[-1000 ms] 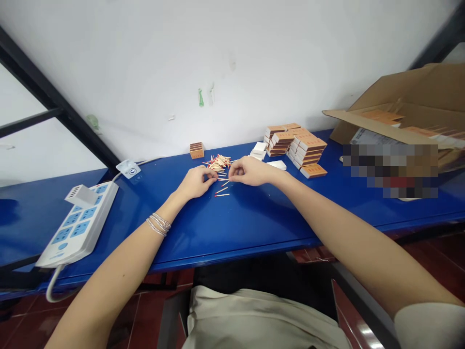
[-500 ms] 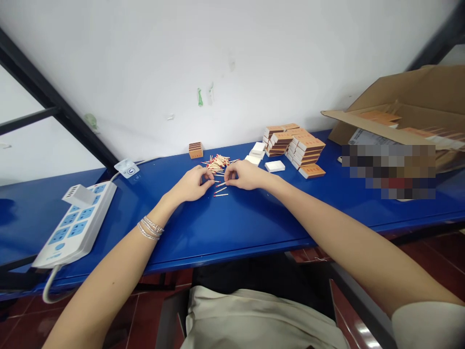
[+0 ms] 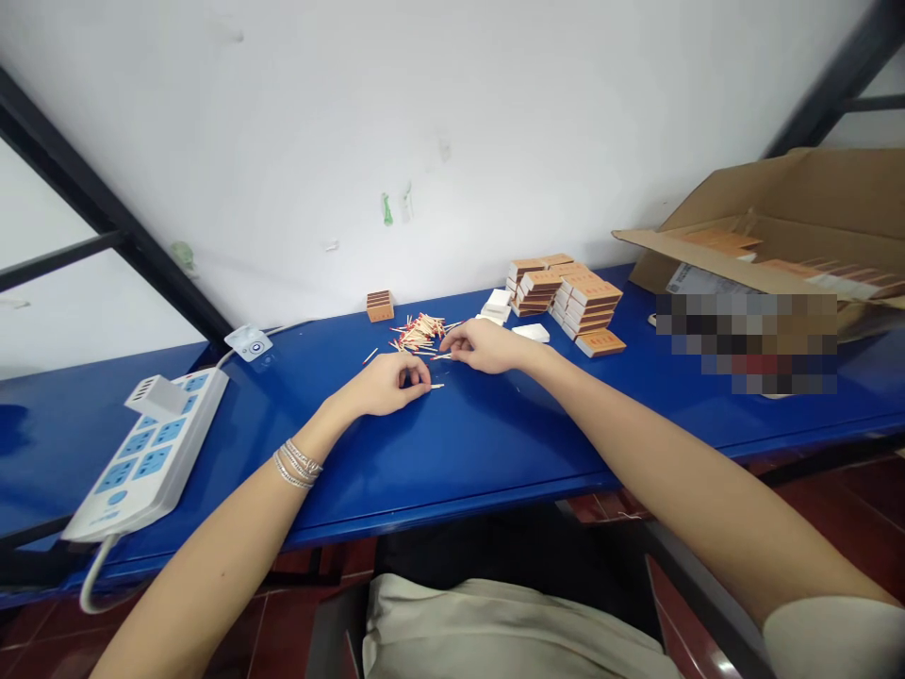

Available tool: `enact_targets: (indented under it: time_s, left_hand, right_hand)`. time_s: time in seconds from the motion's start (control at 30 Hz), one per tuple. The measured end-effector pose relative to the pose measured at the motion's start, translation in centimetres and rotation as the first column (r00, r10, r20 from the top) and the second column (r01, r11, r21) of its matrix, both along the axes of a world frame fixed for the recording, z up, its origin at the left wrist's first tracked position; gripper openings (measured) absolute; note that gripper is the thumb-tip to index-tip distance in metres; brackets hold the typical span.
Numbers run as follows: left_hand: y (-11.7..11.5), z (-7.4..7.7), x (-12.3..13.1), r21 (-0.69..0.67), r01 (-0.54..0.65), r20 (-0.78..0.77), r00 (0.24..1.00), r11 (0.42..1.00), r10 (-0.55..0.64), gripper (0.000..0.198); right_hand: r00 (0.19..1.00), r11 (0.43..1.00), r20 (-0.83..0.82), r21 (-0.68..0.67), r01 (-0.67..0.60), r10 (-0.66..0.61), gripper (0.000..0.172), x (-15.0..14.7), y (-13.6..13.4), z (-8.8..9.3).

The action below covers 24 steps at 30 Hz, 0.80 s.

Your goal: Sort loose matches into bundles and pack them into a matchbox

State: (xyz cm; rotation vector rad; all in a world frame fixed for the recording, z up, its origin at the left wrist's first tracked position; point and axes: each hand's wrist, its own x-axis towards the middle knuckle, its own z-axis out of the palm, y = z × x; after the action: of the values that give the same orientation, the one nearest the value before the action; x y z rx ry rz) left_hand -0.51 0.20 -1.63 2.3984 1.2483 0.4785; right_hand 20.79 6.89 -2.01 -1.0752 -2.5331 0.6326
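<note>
My left hand (image 3: 386,385) sits curled, fingers bent down on the blue table (image 3: 495,453); I can't tell if it's gripping anything. A single match (image 3: 436,385) lies just past those fingertips. My right hand (image 3: 485,345) is half closed, thumb and fingers together right at the edge of the loose matches (image 3: 419,332), but whether a match is pinched there is unclear. Changed from the earlier frame: my hands are further apart, the left lower and the right nearer the pile. The separate matches that lay in front of the pile are mostly gone, and a stray match (image 3: 370,356) now lies to its left. Beyond the pile are a small matchbox stack (image 3: 380,306), white trays (image 3: 499,305), and stacked matchboxes (image 3: 586,306). The cardboard box (image 3: 764,217) is at far right.
</note>
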Motion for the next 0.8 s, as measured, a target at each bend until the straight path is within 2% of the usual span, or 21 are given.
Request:
enact_targets:
  time_s: [0.17, 0.33, 0.47, 0.53, 0.63, 0.7, 0.8]
  left_hand:
    - [0.1, -0.2, -0.1, 0.029, -0.026, -0.010, 1.000, 0.999, 0.027, 0.010]
    - [0.6, -0.3, -0.9, 0.065, -0.038, -0.046, 0.998, 0.997, 0.041, 0.010]
    - [1.3, -0.2, -2.0, 0.087, -0.081, -0.071, 0.994, 0.993, 0.088, 0.012]
    - [1.6, 0.0, -2.8, 0.075, -0.113, -0.114, 0.986, 0.991, 0.121, 0.013]
    - [1.9, 0.4, -3.9, 0.063, -0.182, -0.193, 0.962, 0.981, 0.191, 0.014]
    - [2.0, 0.6, -4.5, 0.057, -0.205, -0.216, 0.953, 0.977, 0.212, 0.014]
    - [1.9, 0.9, -4.9, 0.029, -0.211, -0.218, 0.953, 0.977, 0.212, 0.014]
  right_hand:
    - [1.000, 0.998, -0.011, 0.053, 0.017, -0.016, 0.026, -0.2, -0.3, 0.1]
    - [0.975, 0.975, -0.181, 0.160, 0.157, -0.127, 0.028, -1.5, -0.4, -0.9]
    - [0.953, 0.969, -0.262, 0.147, 0.197, -0.154, 0.027, -2.3, -0.3, -1.6]
    - [0.959, 0.981, -0.254, 0.112, 0.159, -0.126, 0.027, -2.5, -0.4, -1.7]
    - [0.976, 1.000, -0.219, 0.024, -0.011, 0.016, 0.026, -2.6, -1.1, -1.6]
    - [0.973, 0.993, -0.203, -0.016, -0.113, 0.108, 0.025, -2.7, -1.8, -1.4]
    - [0.966, 0.982, -0.199, -0.052, -0.180, 0.167, 0.023, -3.1, -2.7, -1.3]
